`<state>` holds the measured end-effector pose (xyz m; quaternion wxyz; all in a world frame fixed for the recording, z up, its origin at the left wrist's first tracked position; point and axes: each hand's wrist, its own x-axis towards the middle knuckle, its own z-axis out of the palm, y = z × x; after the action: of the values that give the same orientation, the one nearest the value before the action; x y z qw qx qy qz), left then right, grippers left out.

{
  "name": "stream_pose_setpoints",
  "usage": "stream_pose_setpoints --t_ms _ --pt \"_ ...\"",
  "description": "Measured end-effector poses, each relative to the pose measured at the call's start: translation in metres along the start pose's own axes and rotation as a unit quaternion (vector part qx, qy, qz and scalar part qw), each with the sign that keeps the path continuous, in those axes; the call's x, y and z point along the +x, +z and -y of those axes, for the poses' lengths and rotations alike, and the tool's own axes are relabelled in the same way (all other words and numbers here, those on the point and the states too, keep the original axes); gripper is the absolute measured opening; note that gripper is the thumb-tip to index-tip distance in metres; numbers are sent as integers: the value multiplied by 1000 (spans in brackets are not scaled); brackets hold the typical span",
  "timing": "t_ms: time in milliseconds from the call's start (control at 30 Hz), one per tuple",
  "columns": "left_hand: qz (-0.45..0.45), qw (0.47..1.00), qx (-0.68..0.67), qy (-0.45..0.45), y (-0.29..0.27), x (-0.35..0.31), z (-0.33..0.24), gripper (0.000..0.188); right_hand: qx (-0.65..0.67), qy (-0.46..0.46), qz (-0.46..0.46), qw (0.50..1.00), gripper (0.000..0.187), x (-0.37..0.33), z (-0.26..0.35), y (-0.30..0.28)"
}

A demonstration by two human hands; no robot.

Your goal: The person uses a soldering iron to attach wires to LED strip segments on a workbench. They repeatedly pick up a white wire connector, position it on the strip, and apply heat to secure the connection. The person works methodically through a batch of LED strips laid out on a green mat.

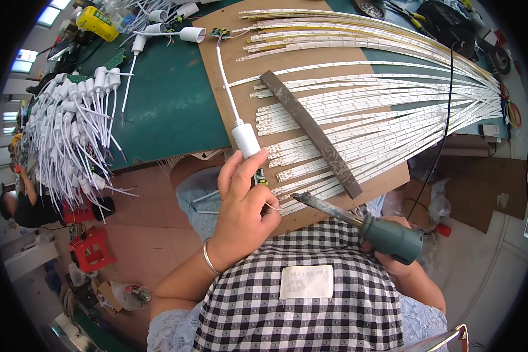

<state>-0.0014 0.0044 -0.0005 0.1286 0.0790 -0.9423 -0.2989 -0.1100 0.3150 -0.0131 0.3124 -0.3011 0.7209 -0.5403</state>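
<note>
My left hand [240,211] is closed around a small circuit board [260,177] at the mouth of a white plastic cylinder cap [246,141], two fingers resting on the cap. A white cable [226,82] runs up from its top. Thumb and forefinger pinch a thin white wire [271,206] that reaches toward the nearest LED strips [311,189]. In my right hand [396,246] is a soldering iron [390,237] with a green handle. Its dark tip lies over the near strip ends, close to the wire; whether they touch I cannot tell.
A dark metal bar [311,132] lies across the strips on a brown board [229,56]. Many white capped cables [79,129] hang over the green table's [164,111] left edge. A black cord [449,105] crosses on the right. At far left is another person [26,202] beside a red stool [92,249].
</note>
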Motion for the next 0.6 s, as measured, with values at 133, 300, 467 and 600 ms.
stream_pose_setpoints --t_ms 133,300,467,600 --pt "11 1000 4 -6 -1 3 -3 16 -24 -63 55 996 45 7 -6 -3" --pt "15 999 1 -30 -1 3 -4 15 -64 -103 81 989 49 14 -4 -4" --pt "16 999 6 -39 0 2 -3 16 -8 -83 53 995 50 14 -5 4" --pt "23 999 16 -42 0 3 -4 16 -46 -107 62 991 51 15 -4 3"
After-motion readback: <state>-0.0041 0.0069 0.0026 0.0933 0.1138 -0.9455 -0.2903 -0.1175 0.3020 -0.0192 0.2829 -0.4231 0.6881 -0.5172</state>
